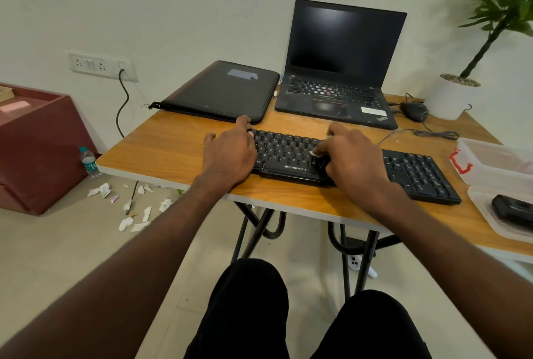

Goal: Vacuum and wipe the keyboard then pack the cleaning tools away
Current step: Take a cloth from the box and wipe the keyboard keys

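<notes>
**Wiping pass over the keyboard's middle keys**

While crumpled tissues (135,214) litter the floor at lower left of the frame, the left hand (230,153) curls over the left end of the keyboard (291,156), steadying it. The keyboard lies mid-frame on the wooden worktop (173,150), its long axis running left to right. The right hand (353,153) pinches a small white scrap, probably a wipe (314,153), against the central keys, so it looks nearer the uncleaned right half. A clear box (496,162) sits at right.
</notes>
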The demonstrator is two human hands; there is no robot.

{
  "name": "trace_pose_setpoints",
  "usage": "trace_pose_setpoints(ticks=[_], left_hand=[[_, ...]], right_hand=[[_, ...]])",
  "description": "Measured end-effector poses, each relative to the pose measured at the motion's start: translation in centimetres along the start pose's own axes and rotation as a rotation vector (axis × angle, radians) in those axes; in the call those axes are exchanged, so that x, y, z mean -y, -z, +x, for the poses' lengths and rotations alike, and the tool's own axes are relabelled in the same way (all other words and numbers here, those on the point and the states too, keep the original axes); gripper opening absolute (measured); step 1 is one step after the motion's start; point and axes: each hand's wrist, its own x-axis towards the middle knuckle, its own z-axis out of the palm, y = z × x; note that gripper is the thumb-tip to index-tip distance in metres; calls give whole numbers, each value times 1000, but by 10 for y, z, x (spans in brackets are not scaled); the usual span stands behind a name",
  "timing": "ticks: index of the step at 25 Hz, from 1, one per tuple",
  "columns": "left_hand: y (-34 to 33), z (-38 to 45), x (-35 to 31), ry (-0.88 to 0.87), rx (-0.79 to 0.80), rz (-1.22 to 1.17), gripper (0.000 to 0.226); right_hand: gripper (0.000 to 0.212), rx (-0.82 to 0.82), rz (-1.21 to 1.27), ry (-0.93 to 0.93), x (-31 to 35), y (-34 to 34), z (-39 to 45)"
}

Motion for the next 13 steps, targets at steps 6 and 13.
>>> trace_pose_setpoints(ticks=[6, 13], left_hand=[[-1, 1, -1, 3, -9, 12, 33], [2, -1, -1, 8, 0, 10, 33]], right_hand=[[35, -35, 255, 105, 35, -10, 12], [33, 16, 56, 163, 3, 0, -2]])
